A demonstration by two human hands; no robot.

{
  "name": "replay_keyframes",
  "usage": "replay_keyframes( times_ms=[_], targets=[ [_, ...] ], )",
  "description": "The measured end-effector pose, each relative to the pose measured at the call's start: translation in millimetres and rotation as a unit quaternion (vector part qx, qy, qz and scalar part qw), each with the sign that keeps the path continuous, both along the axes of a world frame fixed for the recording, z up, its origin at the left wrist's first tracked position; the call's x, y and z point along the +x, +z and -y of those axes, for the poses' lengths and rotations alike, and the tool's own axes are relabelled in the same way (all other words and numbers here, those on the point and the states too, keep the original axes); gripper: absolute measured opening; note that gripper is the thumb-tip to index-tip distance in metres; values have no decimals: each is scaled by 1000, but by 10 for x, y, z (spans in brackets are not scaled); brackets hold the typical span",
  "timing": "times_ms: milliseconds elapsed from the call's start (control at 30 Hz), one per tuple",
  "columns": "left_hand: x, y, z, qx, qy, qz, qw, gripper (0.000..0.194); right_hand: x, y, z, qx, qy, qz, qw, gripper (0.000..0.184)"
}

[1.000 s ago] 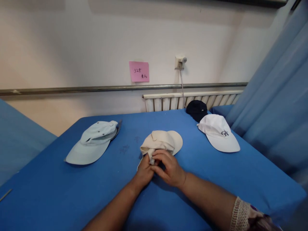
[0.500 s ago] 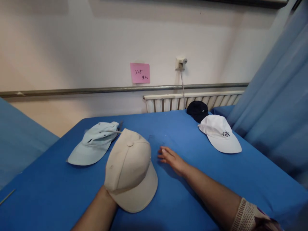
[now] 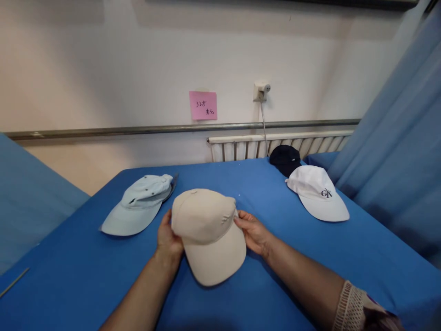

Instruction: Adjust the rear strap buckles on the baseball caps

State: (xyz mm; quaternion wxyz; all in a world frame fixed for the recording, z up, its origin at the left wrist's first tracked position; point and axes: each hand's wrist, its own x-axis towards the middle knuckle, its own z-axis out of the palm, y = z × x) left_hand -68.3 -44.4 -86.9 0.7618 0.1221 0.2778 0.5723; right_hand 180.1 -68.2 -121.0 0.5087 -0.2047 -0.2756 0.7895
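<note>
A beige baseball cap point(image 3: 206, 225) is held between my two hands above the blue cover, its brim pointing towards me and slightly right. My left hand point(image 3: 169, 239) grips its left side, with the fingertips partly hidden behind the crown. On the other side, my right hand point(image 3: 251, 232) pinches the edge near the brim, thumb on the outside. Small stitched marks show on the front of the crown. To the left lies a pale blue cap point(image 3: 141, 202), brim towards me, with something dark partly hidden behind it.
At the right, a white cap point(image 3: 315, 188) with dark lettering lies before a black cap point(image 3: 284, 158). The blue-covered surface point(image 3: 86, 271) meets a wall with a rail point(image 3: 144, 130) and radiator point(image 3: 241, 149). Blue curtains point(image 3: 392, 151) hang on both sides. A thin stick point(image 3: 14, 282) lies left.
The beige cap has turned, so its stitched front now faces me, and it sits slightly further right. My right hand, apart from it before, has taken hold of its right side.
</note>
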Motion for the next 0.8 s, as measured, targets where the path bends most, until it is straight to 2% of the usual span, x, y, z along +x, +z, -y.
replay_keyframes(
  times_ms=[100,167,233,333,400,467,533,633,667,733,800],
  targets=[
    [244,44,-16,-48,-23,-24,998,41,96,-53,-150,-13,-92,-24,995,24],
    [464,54,98,-69,-88,-45,993,34,159,-77,-237,-18,-148,-34,988,24],
    [676,44,233,-65,-123,-71,988,21,202,-88,-290,-19,-185,-36,982,28],
    [860,23,328,-36,-88,-135,986,14,210,-87,-290,-16,-194,-21,981,32],
    [841,56,283,-24,-39,-161,986,14,191,-87,-253,-17,-176,7,984,33],
    [701,170,173,-15,25,-167,985,13,171,-92,-211,-23,-149,51,987,34],
    [462,362,38,10,118,-169,978,15,159,-104,-181,-26,-125,93,987,37],
    [2,679,-129,56,269,-198,941,16,151,-131,-175,-17,-100,126,987,39],
    [-157,753,-163,55,295,-205,931,16,150,-140,-180,-15,-97,131,987,39],
    [-460,813,-191,41,334,-218,916,17,145,-158,-194,-13,-95,140,986,39],
    [-716,760,-172,20,371,-238,898,17,140,-172,-206,-13,-94,148,985,38]
  ],
)
